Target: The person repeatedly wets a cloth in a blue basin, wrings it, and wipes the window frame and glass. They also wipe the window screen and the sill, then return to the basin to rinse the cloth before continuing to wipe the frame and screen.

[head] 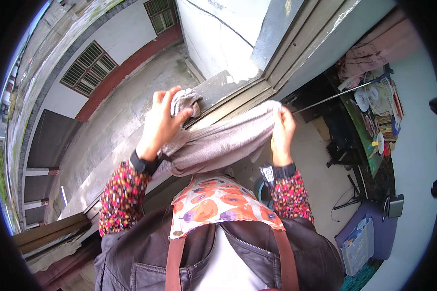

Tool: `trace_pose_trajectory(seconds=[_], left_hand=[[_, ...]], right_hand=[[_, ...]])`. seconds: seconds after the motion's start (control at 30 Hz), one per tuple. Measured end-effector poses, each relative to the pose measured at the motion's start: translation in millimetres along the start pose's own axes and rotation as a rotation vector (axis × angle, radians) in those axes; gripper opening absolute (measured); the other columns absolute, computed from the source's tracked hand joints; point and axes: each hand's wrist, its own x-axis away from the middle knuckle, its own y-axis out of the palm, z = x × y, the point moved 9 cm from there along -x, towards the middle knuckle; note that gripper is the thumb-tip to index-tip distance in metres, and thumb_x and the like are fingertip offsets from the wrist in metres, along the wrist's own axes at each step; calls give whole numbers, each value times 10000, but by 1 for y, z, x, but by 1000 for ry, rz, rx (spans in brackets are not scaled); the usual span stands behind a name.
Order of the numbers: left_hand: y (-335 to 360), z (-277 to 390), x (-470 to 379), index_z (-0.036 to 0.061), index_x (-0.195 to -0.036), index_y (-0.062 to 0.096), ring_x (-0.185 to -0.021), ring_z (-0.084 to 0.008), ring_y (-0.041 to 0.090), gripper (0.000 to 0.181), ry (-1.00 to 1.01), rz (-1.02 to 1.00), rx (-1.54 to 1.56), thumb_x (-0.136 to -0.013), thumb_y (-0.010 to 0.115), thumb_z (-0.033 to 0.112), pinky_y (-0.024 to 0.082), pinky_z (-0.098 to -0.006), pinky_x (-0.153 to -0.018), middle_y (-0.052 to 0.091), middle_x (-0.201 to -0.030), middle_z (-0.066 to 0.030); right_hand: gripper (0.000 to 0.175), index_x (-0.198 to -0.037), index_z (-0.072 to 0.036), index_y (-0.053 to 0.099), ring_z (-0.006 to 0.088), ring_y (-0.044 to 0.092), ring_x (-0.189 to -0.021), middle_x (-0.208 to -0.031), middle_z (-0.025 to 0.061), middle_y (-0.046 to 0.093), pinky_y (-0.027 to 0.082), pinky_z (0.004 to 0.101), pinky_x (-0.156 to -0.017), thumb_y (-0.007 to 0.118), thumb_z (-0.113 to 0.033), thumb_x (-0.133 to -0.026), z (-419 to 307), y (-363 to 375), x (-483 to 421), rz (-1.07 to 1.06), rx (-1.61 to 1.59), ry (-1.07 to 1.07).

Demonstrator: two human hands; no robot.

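A greyish-pink cloth (222, 145) is stretched between my two hands above the wooden window frame and the front of my apron. My right hand (283, 134) pinches one end of it between thumb and fingers. My left hand (164, 122) is raised at the other side with its fingers spread. A bunched part of cloth (185, 102) shows just behind the left thumb; whether it joins the stretched cloth is hidden. The left palm and wrist lie against the cloth's other end.
The window frame (236, 105) and outer sill (222, 85) run diagonally before me, with a concrete yard outside. Indoors on the right stand a cluttered green-topped desk (360, 134), a black chair (340, 145) and a bag (358, 247). A metal pole (335, 95) slants near the desk.
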Motion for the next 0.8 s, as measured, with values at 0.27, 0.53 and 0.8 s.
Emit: trace_pose_trajectory(seconds=[0.27, 0.53, 0.8], left_hand=[[58, 85, 64, 77, -1104, 655, -763, -244, 637, 294, 190, -418, 370, -866, 716, 238, 520, -356, -656, 598, -972, -112], [78, 104, 64, 67, -1057, 681, -711, -176, 599, 239, 211, -599, 738, -861, 730, 195, 484, -307, -636, 600, -748, -46], [119, 97, 61, 29, -1042, 677, -670, -50, 531, 197, -27, -721, 920, -908, 690, 172, 448, -241, -610, 614, -726, -1]], right_hand=[[75, -937, -54, 630, 341, 607, -938, -1011, 120, 627, 512, 436, -807, 613, -102, -881, -39, 77, -19, -274, 1144, -706], [91, -942, 12, 646, 238, 624, -752, -905, 128, 656, 503, 311, -687, 646, -76, -919, -11, 70, 20, -334, 268, -138], [171, -1049, 2, 671, 334, 633, -934, -1035, 144, 649, 517, 373, -832, 625, -91, -914, -52, 56, -33, -103, 1184, -784]])
